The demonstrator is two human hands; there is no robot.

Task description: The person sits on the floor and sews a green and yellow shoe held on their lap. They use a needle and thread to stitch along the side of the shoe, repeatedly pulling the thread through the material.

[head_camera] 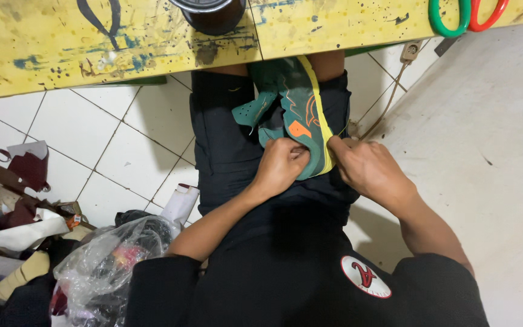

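A teal-green shoe upper [295, 112] with orange markings and a yellow edge lies on my lap, over black shorts. My left hand [281, 166] grips its near end, fingers curled around the material. My right hand [367, 168] pinches the yellow edge at the right side of the upper. Both hands touch the upper close together. The far part of the upper runs under the table edge.
A yellow paint-stained table [92, 48] spans the top, with a dark round can [212, 13] and green and red scissor handles [464, 15] on it. Leather scraps [22, 181] and a clear plastic bag [104, 266] lie on the tiled floor at left. A wall socket [409, 51] with cord sits at right.
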